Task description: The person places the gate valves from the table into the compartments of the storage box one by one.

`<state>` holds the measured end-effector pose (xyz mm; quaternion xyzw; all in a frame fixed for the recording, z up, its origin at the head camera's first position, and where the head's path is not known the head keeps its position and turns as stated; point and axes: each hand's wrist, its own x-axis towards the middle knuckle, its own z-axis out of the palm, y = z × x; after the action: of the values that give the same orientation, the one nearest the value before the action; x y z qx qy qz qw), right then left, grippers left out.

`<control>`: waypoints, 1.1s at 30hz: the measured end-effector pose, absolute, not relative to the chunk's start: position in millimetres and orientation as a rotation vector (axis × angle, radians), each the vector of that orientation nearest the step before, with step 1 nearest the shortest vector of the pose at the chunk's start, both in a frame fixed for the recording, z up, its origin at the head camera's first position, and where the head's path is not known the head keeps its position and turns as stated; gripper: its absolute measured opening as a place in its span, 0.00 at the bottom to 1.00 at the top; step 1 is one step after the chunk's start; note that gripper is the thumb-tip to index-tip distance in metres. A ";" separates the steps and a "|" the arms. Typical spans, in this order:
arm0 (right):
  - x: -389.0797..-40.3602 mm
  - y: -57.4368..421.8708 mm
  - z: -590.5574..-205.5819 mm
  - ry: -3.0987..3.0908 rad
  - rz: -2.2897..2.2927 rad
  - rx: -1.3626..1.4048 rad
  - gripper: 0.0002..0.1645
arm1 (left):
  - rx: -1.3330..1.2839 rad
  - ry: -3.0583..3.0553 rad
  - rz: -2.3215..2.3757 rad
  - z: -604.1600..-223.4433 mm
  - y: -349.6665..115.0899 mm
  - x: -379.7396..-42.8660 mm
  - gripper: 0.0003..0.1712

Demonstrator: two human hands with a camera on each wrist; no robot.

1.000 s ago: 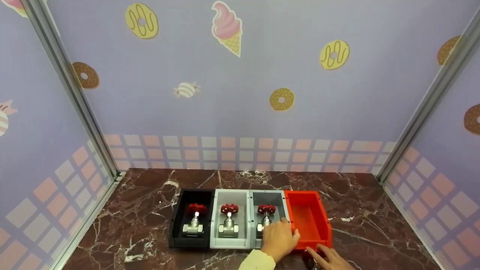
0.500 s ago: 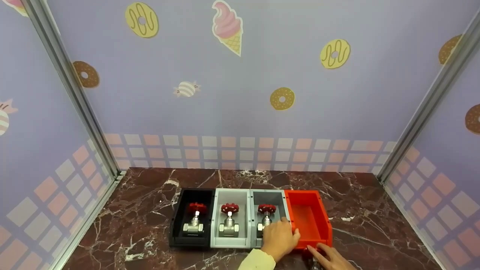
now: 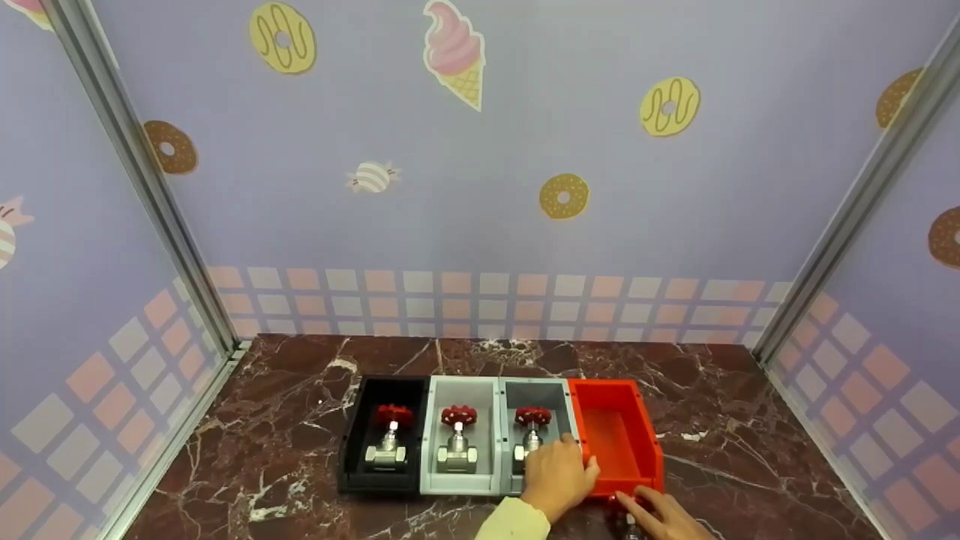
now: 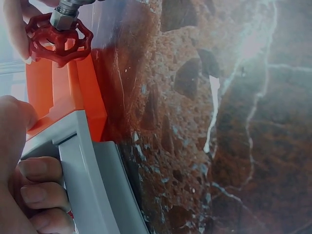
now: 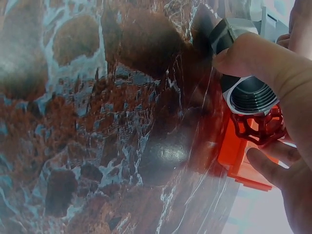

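Observation:
My left hand (image 3: pixel 559 480) straddles the adjoining walls of the grey bin (image 3: pixel 544 394) and the orange bin (image 3: pixel 611 442). Its fingers curl inside the grey bin and the thumb lies on the orange side, pinching the walls between them. In my right hand (image 3: pixel 664 517) is a metal valve (image 5: pixel 224 36) with a red handwheel (image 4: pixel 58 41), held just in front of the orange bin. The right thumb lies on the valve's body, with fingers by the handwheel. Another valve (image 3: pixel 533 420) stands in the grey bin, partly hidden by my left hand. Nothing lies inside the orange bin.
Left of the grey bin, a white bin (image 3: pixel 426 442) and a black bin (image 3: pixel 346 465) join the row, each with a red-handled valve. All sit on a dark red marbled tabletop (image 3: pixel 262 442), enclosed by patterned walls (image 3: pixel 487 225) at the back and sides.

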<state>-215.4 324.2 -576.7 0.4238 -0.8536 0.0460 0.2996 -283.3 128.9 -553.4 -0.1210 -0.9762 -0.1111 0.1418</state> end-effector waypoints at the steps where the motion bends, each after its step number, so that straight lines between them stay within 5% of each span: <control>1: -215.5 324.5 -576.4 -2.263 0.126 1.126 0.37 | -0.349 -2.813 -0.322 -553.5 128.8 -283.3 0.24; 10: -212.0 324.3 -573.7 -2.227 0.150 1.078 0.29 | -0.350 -2.813 -0.330 -553.9 128.6 -283.9 0.23; 18: -209.7 323.1 -568.2 -2.237 0.153 1.018 0.37 | -0.346 -2.815 -0.342 -553.7 128.7 -283.4 0.23; 26: -219.0 326.3 -564.2 -2.189 0.240 1.138 0.22 | -0.327 -2.802 -0.365 -553.7 128.8 -282.5 0.22; 33: -221.3 325.8 -557.8 -2.200 0.241 1.130 0.28 | -0.339 -2.813 -0.353 -553.8 129.0 -282.6 0.24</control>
<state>-221.3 325.8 -557.8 0.4304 -0.8381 0.0920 0.3224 -282.6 129.0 -553.8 -0.1174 -0.9751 -0.1223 0.1428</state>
